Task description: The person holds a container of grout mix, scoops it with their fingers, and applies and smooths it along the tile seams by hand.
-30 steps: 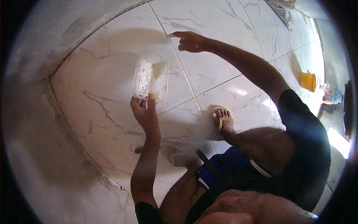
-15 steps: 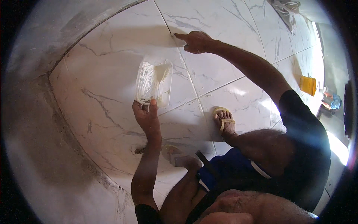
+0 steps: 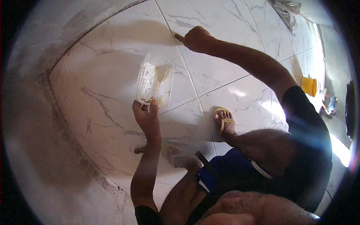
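Note:
My left hand (image 3: pixel 147 119) grips a translucent plastic container (image 3: pixel 153 80) at its near end, thumb on the rim; white paste is smeared inside, with what looks like a pale spreader. My right hand (image 3: pixel 197 40), beyond it to the right, has its index finger extended to a joint between white marble-look tiles (image 3: pixel 108 86), with white material at the fingertip; its other fingers are curled. A small dark object (image 3: pixel 138 150) lies beside my left forearm, too unclear to name.
A grey wall (image 3: pixel 33 112) borders the tiles at left. My sandalled foot (image 3: pixel 225 122) is below the joint crossing. A yellow bucket (image 3: pixel 308 86) stands at right, a crumpled grey sheet (image 3: pixel 285 13) lies at upper right, and a small, unclear blue shape (image 3: pixel 330 105) is farther right.
My left hand and the container have shifted slightly down and right since the first frame. My right hand has turned over slightly, its knuckles now higher, the fingertip still on the joint.

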Available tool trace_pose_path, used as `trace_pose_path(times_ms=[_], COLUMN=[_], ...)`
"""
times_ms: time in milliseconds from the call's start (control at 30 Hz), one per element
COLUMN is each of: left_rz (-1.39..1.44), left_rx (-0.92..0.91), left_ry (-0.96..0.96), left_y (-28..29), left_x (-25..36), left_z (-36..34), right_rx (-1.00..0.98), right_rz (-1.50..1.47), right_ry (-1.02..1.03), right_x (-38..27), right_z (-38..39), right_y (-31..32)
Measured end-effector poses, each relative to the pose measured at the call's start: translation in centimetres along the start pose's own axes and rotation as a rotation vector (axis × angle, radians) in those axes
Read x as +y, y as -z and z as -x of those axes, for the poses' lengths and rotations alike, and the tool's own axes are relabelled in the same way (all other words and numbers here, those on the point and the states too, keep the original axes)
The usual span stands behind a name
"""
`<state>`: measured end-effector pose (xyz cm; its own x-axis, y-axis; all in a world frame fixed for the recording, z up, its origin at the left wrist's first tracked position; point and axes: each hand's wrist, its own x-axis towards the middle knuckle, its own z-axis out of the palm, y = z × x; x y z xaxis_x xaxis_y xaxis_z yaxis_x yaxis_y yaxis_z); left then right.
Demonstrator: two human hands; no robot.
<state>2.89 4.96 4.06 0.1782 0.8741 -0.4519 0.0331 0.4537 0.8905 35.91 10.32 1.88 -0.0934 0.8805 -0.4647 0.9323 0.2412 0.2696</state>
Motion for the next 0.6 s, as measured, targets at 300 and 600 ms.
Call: trace_pose_path(times_ms=[300, 600], left_rz=[-0.040, -0.030], left_rx=[0.006, 0.018], left_ry=[-0.043, -0.012], left_y=[0.3, 0.4], left_x=[0.1, 0.3], left_z=[0.4, 0.8], right_rx=[0.044, -0.037], right_rz=[-0.019, -0.083], right_ry=[0.004, -0.049], right_x=[-0.3, 0.0], right_z=[0.0, -0.4], right_y=[-0.8, 0.1])
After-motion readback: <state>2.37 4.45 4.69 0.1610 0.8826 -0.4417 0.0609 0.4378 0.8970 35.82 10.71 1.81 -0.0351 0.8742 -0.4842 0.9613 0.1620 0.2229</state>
